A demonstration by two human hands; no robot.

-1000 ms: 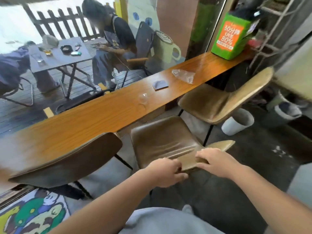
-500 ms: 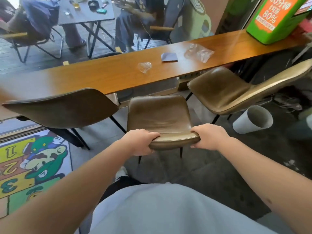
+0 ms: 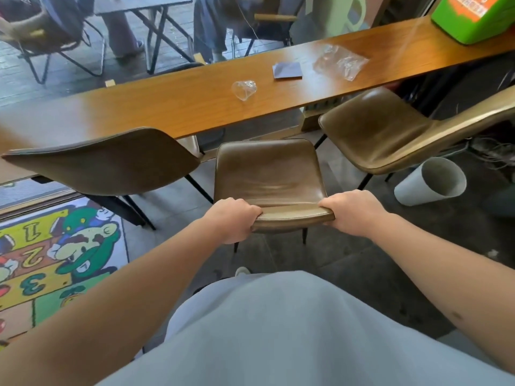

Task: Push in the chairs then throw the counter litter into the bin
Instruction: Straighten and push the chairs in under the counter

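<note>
Left hand (image 3: 232,220) and right hand (image 3: 352,213), fingers curled over the backrest ends of the middle chair (image 3: 269,174), hold it square to the tabletop (image 3: 172,103) near edge, seat front just beneath, directly ahead.

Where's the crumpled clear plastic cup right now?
The clear plastic cup lies on its side on the wooden counter, upper centre of the head view, just left of the dark blue paper and beyond the middle chair.

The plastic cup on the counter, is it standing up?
No, the clear plastic cup lies tipped on its side on the wooden counter, left of the dark napkin.
</note>
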